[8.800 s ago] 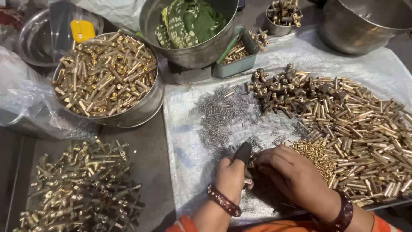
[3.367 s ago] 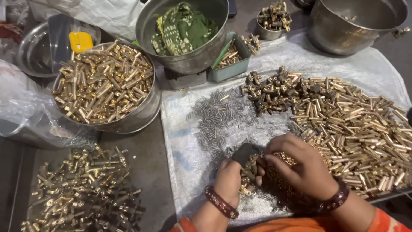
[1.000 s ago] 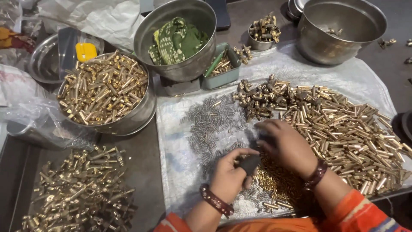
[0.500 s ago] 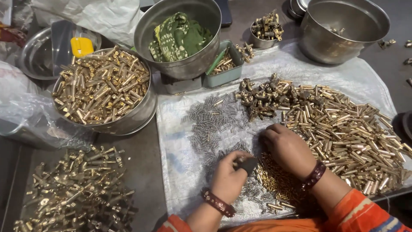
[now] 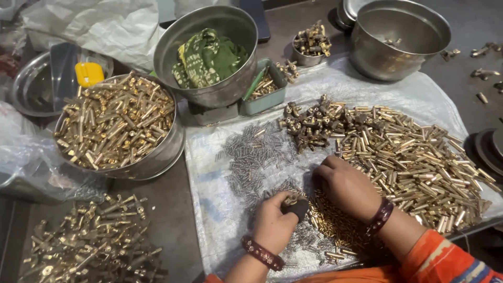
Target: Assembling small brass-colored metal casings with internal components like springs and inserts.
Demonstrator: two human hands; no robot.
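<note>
My left hand (image 5: 275, 220) is closed around a small black tool (image 5: 298, 208) with a brass piece at its tip, over a pile of small grey screws (image 5: 251, 157). My right hand (image 5: 348, 186) rests palm down, fingers curled, on small brass parts (image 5: 335, 225) beside a big heap of brass tubes (image 5: 419, 157). Whether its fingers hold a piece is hidden. Both hands work on a white plastic sheet (image 5: 209, 183). A cluster of assembled brass fittings (image 5: 314, 123) lies beyond the right hand.
A steel tub full of brass tubes (image 5: 118, 123) stands at left. Brass fittings (image 5: 89, 241) lie loose at the bottom left. A steel pot holds a green cloth (image 5: 207, 55). An open steel pot (image 5: 401, 36), a small green tray (image 5: 264, 91) and a small bowl of fittings (image 5: 312, 42) stand behind.
My right hand has drawn back from the far fittings toward me and settled on the small brass parts. My left hand has stayed in place with the black tool.
</note>
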